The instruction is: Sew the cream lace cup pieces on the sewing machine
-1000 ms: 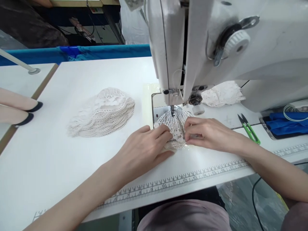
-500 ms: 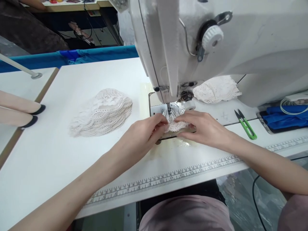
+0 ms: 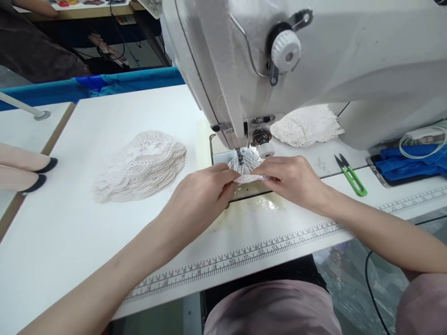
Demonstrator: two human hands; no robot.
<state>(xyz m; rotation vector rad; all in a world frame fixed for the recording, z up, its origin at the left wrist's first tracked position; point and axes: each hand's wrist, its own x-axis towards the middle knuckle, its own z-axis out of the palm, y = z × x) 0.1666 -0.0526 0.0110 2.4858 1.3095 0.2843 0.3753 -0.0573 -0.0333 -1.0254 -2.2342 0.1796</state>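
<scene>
Under the presser foot (image 3: 240, 156) of a white sewing machine (image 3: 216, 70) lies a small white lace piece (image 3: 248, 164). My left hand (image 3: 209, 188) pinches its near left edge between thumb and fingers. On the opposite side, my right hand (image 3: 293, 181) grips the near right edge. Between the two hands the scalloped edge is lifted and folded up a little. The fingertips of both hands are partly hidden by the lace. To the left rests a stack of similar white lace pieces (image 3: 146, 165).
Another white lace bundle (image 3: 307, 124) lies behind the needle area. Green thread snips (image 3: 352, 176) and a phone (image 3: 379, 172) under blue cloth (image 3: 412, 160) are at the right. A printed ruler (image 3: 230, 263) runs along the front edge. Part of another person (image 3: 38, 46) shows at upper left.
The lace's near edge has been raised and folded between my hands, where it lay flatter before. Both hands still hold it. The whole view has shifted slightly.
</scene>
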